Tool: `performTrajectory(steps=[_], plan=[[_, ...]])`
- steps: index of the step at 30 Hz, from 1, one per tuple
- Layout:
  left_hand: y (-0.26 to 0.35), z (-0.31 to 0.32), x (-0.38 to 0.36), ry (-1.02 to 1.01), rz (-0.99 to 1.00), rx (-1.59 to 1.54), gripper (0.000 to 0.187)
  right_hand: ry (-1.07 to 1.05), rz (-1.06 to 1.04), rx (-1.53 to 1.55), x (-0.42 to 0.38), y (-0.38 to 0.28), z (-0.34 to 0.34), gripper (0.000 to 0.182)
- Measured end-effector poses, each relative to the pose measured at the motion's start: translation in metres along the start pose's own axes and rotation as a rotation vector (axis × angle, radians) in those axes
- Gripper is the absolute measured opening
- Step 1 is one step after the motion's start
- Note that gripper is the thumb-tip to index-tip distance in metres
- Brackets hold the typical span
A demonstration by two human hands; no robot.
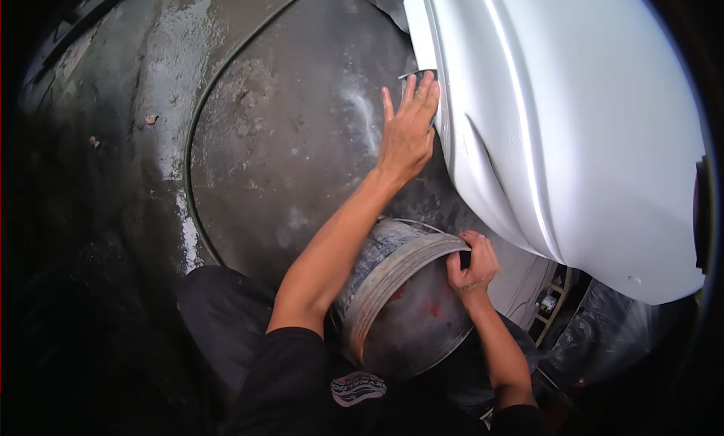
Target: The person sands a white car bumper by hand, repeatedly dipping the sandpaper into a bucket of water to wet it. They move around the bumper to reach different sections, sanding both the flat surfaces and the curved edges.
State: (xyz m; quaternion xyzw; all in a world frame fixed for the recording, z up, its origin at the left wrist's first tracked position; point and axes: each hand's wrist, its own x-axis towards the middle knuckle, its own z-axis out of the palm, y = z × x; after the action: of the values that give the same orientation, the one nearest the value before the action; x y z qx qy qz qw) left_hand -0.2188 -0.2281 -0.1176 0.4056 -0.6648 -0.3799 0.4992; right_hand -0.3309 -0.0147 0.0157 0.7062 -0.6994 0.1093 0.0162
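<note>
My left hand (409, 130) reaches forward to the left edge of a glossy white panel (603, 134). Its fingers are extended over a thin dark sheet (408, 80), which shows at their left and lies against the panel's edge. Close to my body is a worn round bucket (362, 274), tilted with its mouth toward me and reddish stains inside. My right hand (477, 265) is closed over the right side of the bucket's rim, with a small black piece showing between thumb and fingers; what that piece is cannot be made out.
A dark hose (190, 145) curves across the stained grey floor (264, 127) on the left. Below the white panel are a slatted frame (554, 300) and crumpled clear plastic sheeting (603, 330). My bent knee (226, 308) is at the lower left.
</note>
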Motion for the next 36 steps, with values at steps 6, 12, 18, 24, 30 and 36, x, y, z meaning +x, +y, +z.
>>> performTrajectory(steps=[6, 12, 18, 24, 30, 36], plan=[[-0.007, 0.007, 0.001, 0.010, 0.037, 0.117, 0.086, -0.005, -0.034, -0.011, 0.000, -0.001, -0.001, 0.031], [0.012, 0.020, -0.042, 0.039, 0.001, 0.012, 0.079, -0.036, -0.033, -0.013, -0.011, -0.006, -0.004, 0.031], [-0.002, 0.016, -0.012, 0.076, 0.066, 0.083, 0.085, -0.016, 0.006, -0.018, -0.008, -0.008, -0.003, 0.029], [-0.007, 0.011, -0.006, 0.060, 0.060, 0.157, 0.087, -0.005, -0.023, -0.010, -0.005, -0.005, 0.002, 0.028], [-0.002, 0.035, -0.048, 0.078, 0.038, -0.020, 0.083, -0.023, 0.013, -0.005, -0.006, -0.007, 0.000, 0.029], [-0.008, 0.033, -0.031, 0.109, 0.092, 0.100, 0.081, -0.003, 0.000, -0.018, -0.008, -0.006, 0.001, 0.030]])
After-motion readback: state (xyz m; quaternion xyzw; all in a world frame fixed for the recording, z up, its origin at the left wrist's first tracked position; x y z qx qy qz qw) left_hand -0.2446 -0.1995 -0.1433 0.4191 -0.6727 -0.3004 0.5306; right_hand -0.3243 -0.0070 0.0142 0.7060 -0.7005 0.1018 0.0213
